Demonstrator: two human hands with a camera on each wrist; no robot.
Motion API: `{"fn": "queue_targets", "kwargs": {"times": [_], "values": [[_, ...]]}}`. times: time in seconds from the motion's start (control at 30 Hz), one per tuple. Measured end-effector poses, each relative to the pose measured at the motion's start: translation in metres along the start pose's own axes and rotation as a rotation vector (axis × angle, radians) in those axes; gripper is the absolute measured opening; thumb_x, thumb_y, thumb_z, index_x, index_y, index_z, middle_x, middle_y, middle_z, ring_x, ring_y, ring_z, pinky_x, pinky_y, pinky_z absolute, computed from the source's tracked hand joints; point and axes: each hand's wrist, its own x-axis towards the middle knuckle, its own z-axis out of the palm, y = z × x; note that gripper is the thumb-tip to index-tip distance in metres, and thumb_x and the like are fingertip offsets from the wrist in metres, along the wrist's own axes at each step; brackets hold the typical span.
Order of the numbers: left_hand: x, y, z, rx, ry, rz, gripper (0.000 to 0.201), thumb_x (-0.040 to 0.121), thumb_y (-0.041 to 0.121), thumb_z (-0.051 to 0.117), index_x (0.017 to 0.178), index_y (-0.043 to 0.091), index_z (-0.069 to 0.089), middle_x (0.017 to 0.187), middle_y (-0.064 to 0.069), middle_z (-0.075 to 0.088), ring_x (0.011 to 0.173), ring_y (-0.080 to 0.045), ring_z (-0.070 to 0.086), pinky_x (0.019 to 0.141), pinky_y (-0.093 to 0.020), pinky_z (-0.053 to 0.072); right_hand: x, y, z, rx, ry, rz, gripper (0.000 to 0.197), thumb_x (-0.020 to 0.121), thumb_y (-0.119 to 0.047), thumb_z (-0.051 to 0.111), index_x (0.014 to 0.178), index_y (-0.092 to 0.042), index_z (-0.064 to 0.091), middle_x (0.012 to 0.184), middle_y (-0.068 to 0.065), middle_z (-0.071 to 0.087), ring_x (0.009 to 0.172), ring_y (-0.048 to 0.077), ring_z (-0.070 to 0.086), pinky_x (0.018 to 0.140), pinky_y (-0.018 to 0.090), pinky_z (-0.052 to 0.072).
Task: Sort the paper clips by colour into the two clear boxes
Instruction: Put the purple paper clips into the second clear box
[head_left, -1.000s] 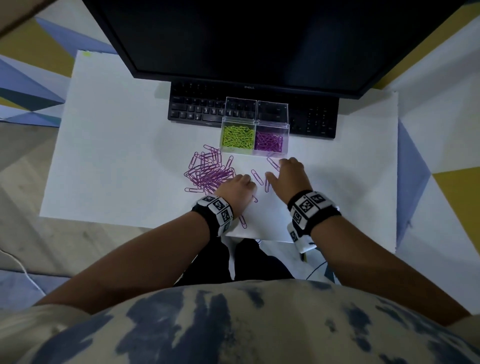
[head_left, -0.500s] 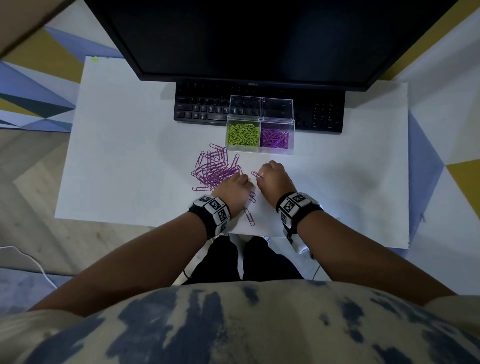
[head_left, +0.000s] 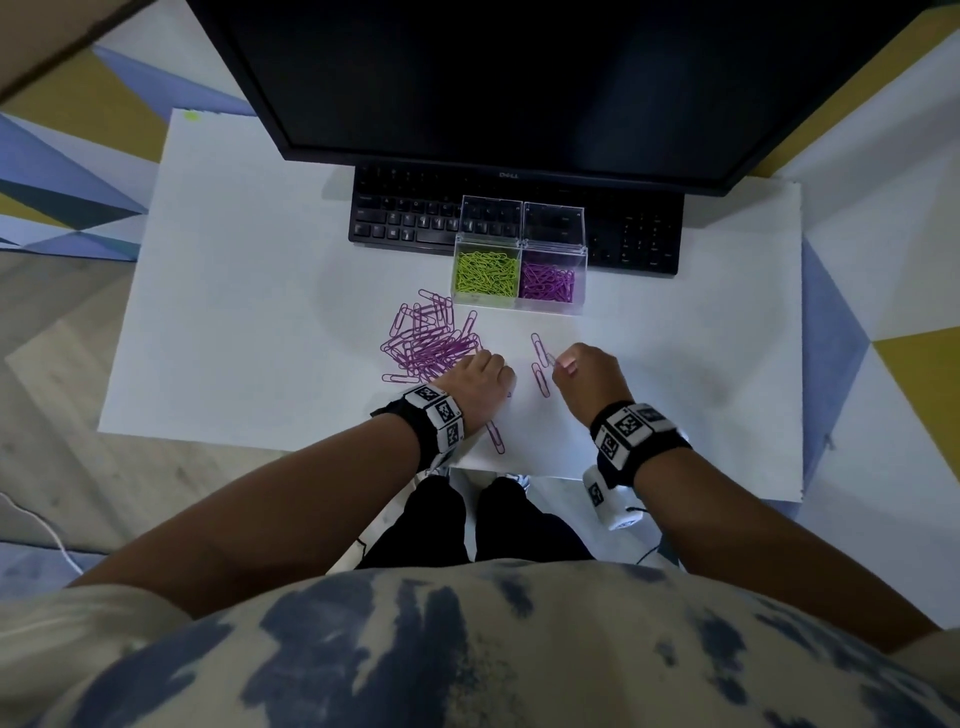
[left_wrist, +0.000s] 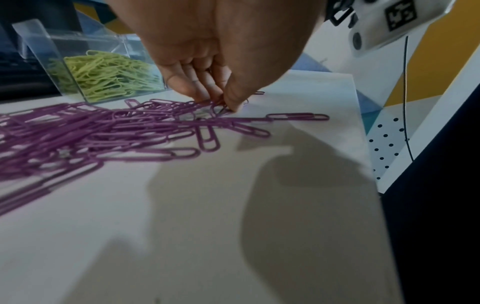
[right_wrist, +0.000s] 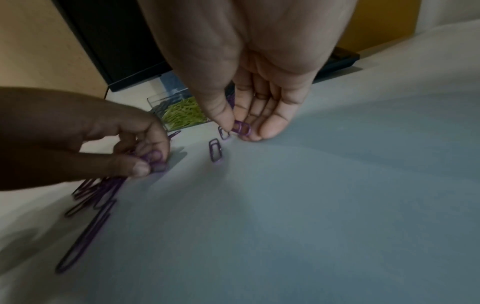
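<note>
From the head view, the monitor (head_left: 519, 78) is hiding the keyboard's (head_left: 405, 223) far edge; purple paper clips (head_left: 431, 343) are lying heaped before two clear boxes (head_left: 519, 260). Left wrist view: the left hand (left_wrist: 207, 61) is pinching thin wire clips. Right wrist view, blurred: the right hand (right_wrist: 249, 82) is pinching one purple clip (right_wrist: 242, 128).

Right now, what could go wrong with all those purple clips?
The right hand pinches one purple clip only by its end, so it might slip. The left hand works in the tangled purple pile and could drag extras. One loose clip lies near the table's front edge and may fall.
</note>
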Motion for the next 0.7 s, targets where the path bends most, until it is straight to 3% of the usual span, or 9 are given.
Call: {"fn": "queue_targets", "kwargs": {"times": [0.17, 0.23, 0.3, 0.37, 0.43, 0.5, 0.57, 0.63, 0.7], "values": [[0.002, 0.005, -0.006, -0.044, 0.031, -0.05, 0.043, 0.082, 0.011, 0.023, 0.088, 0.0, 0.064, 0.089, -0.018, 0.062, 0.078, -0.032, 0.061, 0.064, -0.037, 0.056, -0.003, -0.008, 0.021, -0.093, -0.014, -0.006, 0.027, 0.086, -0.026, 0.065, 0.1, -0.003, 0.064, 0.103, 0.015, 0.063, 0.098, 0.03, 0.059, 0.083, 0.034, 0.048], [0.002, 0.005, -0.015, -0.051, -0.028, -0.087, 0.043, 0.089, 0.013, 0.021, 0.114, -0.001, 0.053, 0.114, -0.019, 0.053, 0.105, -0.035, 0.053, 0.087, -0.044, 0.049, -0.002, -0.012, 0.028, -0.13, -0.017, -0.003, 0.023, 0.087, -0.021, 0.063, 0.1, -0.003, 0.065, 0.105, 0.016, 0.061, 0.101, 0.032, 0.058, 0.082, 0.033, 0.047], [0.003, -0.004, -0.025, -0.155, -0.043, -0.174, 0.033, 0.094, 0.014, 0.033, 0.122, 0.003, 0.045, 0.125, -0.015, 0.048, 0.117, -0.031, 0.043, 0.099, -0.041, 0.039, -0.002, -0.017, 0.032, -0.145, -0.02, -0.009, 0.022, 0.086, -0.014, 0.057, 0.102, 0.0, 0.063, 0.107, 0.018, 0.06, 0.105, 0.034, 0.056, 0.084, 0.035, 0.047], [0.002, -0.014, -0.037, -0.42, 0.123, -0.318, 0.021, 0.093, 0.013, 0.042, 0.11, 0.005, 0.049, 0.113, -0.015, 0.056, 0.105, -0.03, 0.05, 0.09, -0.041, 0.043, -0.001, -0.019, 0.034, -0.178, -0.036, -0.029, 0.025, 0.085, -0.01, 0.053, 0.107, 0.002, 0.059, 0.112, 0.019, 0.057, 0.109, 0.035, 0.051, 0.087, 0.038, 0.045], [-0.001, -0.024, -0.045, -0.683, 0.291, -0.474, 0.012, 0.094, 0.015, 0.044, 0.101, 0.007, 0.051, 0.093, -0.011, 0.062, 0.082, -0.025, 0.058, 0.071, -0.037, 0.05, -0.001, -0.021, 0.032, -0.209, -0.061, -0.05, 0.027, 0.086, -0.009, 0.05, 0.109, 0.004, 0.057, 0.114, 0.02, 0.056, 0.111, 0.035, 0.049, 0.087, 0.039, 0.044], [-0.005, -0.036, -0.048, -0.917, 0.38, -0.625, 0.007, 0.097, 0.015, 0.045, 0.102, 0.013, 0.05, 0.081, -0.001, 0.06, 0.065, -0.012, 0.056, 0.055, -0.022, 0.047, 0.001, -0.021, 0.029, -0.166, -0.059, -0.061, 0.022, 0.086, -0.009, 0.051, 0.101, 0.004, 0.06, 0.107, 0.021, 0.059, 0.105, 0.036, 0.054, 0.083, 0.037, 0.045], [-0.008, -0.047, -0.05, -1.161, 0.451, -0.727, 0.013, 0.098, 0.012, 0.046, 0.108, 0.017, 0.051, 0.079, -0.004, 0.06, 0.062, -0.012, 0.057, 0.056, -0.019, 0.047, 0.002, -0.019, 0.023, -0.029, -0.008, -0.051, 0.019, 0.087, -0.013, 0.053, 0.092, 0.002, 0.063, 0.097, 0.019, 0.064, 0.091, 0.033, 0.059, 0.075, 0.033, 0.046], [-0.012, -0.058, -0.048, -1.464, 0.495, -0.79, 0.021, 0.097, 0.003, 0.043, 0.113, 0.013, 0.053, 0.076, -0.009, 0.057, 0.065, -0.018, 0.06, 0.064, -0.025, 0.052, 0.004, -0.016, 0.017, 0.141, 0.06, -0.004, 0.02, 0.091, -0.015, 0.051, 0.097, -0.002, 0.065, 0.1, 0.015, 0.068, 0.085, 0.024, 0.058, 0.071, 0.022, 0.04], [-0.017, -0.066, -0.042, -1.607, 0.465, -0.877, 0.023, 0.098, -0.001, 0.039, 0.106, 0.011, 0.056, 0.071, -0.006, 0.056, 0.065, -0.019, 0.062, 0.068, -0.03, 0.053, 0.008, -0.016, 0.012, 0.205, 0.102, 0.035, 0.024, 0.093, -0.013, 0.047, 0.103, -0.001, 0.064, 0.105, 0.014, 0.067, 0.086, 0.019, 0.054, 0.069, 0.016, 0.032]]}}
